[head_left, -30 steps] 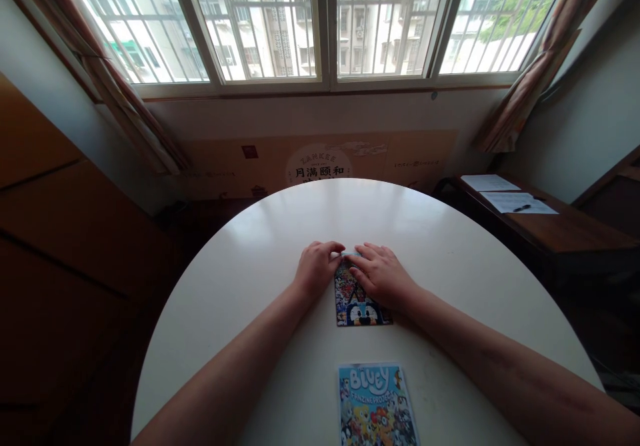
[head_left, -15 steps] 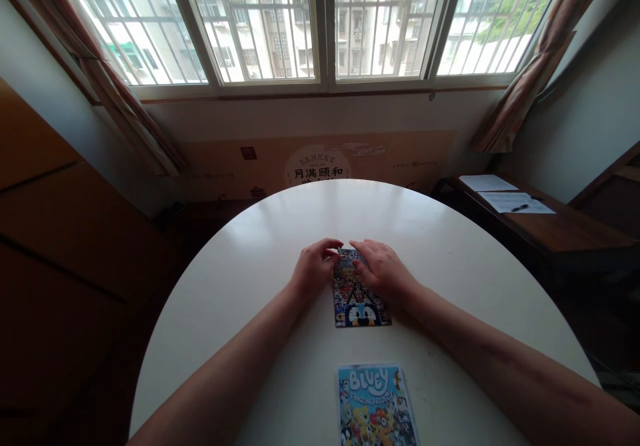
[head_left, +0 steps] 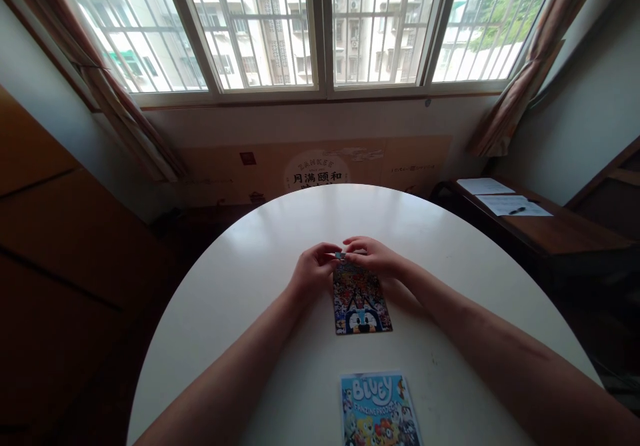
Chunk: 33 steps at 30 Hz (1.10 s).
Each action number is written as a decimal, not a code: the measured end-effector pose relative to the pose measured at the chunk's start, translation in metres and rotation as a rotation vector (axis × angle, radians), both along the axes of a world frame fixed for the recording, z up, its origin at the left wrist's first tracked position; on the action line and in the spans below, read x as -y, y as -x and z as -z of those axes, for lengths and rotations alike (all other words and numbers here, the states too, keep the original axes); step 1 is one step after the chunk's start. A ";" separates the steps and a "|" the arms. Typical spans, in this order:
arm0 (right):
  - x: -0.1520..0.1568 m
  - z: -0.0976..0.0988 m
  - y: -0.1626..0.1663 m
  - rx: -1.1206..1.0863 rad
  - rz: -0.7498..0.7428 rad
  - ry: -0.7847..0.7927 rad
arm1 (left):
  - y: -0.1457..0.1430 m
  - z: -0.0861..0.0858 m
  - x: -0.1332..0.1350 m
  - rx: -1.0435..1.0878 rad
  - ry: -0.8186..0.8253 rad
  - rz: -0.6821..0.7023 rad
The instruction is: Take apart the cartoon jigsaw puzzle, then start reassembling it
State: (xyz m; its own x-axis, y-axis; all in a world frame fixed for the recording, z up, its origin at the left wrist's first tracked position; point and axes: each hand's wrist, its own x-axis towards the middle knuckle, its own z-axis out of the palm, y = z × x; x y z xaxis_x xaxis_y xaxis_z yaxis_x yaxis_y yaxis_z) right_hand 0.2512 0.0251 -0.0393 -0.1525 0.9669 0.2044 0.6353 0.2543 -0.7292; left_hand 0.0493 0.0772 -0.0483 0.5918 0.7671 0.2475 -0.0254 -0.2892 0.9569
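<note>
A dark, many-coloured cartoon booklet or card (head_left: 361, 299) with a blue dog's face along its near edge lies flat on the white round table (head_left: 240, 319). At its far left corner, my left hand (head_left: 314, 267) is closed in a pinch on a small pale-teal piece (head_left: 341, 256), too small to name. Over the far edge of the booklet, my right hand (head_left: 375, 257) is curved, its thumb reaching to the small piece and its forefinger apart above it. Whether that thumb touches the piece, I cannot tell. Nearer to me lies a light-blue "Bluey Fanzine Project" booklet (head_left: 380, 411), cut off by the frame.
Beyond the table, a printed cardboard panel (head_left: 265, 166) stands against the wall under a barred window (head_left: 270, 26). To the right is a brown wooden desk (head_left: 575, 229) with papers (head_left: 510, 205) and a pen (head_left: 517, 211). An orange-brown cabinet (head_left: 55, 246) stands at left.
My right hand has drawn in toward my left fingertips, its thumb moving up to the booklet's far edge and the small piece. My left hand has hardly moved. The view has tilted slightly.
</note>
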 end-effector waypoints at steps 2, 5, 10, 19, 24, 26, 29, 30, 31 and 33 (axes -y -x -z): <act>-0.001 0.006 -0.001 -0.049 -0.013 0.012 | 0.000 0.001 0.000 -0.009 0.006 -0.004; 0.000 0.012 -0.001 -0.109 -0.026 0.006 | 0.000 0.001 -0.001 -0.009 0.022 -0.002; 0.002 0.014 -0.002 -0.188 -0.043 0.011 | 0.002 -0.002 -0.002 -0.050 -0.005 0.048; 0.003 0.013 -0.005 -0.286 -0.104 0.060 | 0.002 -0.005 0.001 -0.119 -0.104 -0.026; 0.004 0.010 -0.005 -0.316 -0.117 0.076 | 0.003 -0.008 0.003 -0.118 -0.085 -0.019; 0.006 0.009 -0.004 -0.334 -0.121 0.079 | 0.003 -0.008 0.003 -0.123 -0.089 -0.020; 0.007 0.008 -0.004 -0.357 -0.129 0.086 | 0.003 -0.009 0.003 -0.123 -0.090 -0.018; 0.007 0.008 -0.004 -0.363 -0.131 0.087 | 0.003 -0.009 0.003 -0.121 -0.088 -0.016; 0.007 0.009 -0.005 -0.370 -0.134 0.088 | 0.003 -0.009 0.003 -0.117 -0.086 -0.017; 0.007 0.010 -0.005 -0.383 -0.140 0.087 | 0.003 -0.010 0.003 -0.111 -0.078 -0.017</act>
State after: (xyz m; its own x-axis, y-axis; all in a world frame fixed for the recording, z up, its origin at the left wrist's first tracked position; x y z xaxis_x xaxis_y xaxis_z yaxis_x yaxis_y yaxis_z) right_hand 0.2565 0.0182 -0.0489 -0.2130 0.9584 0.1900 0.2771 0.2457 -0.9289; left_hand 0.0466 0.0743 -0.0387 0.6058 0.7584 0.2405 0.0847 -0.3620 0.9283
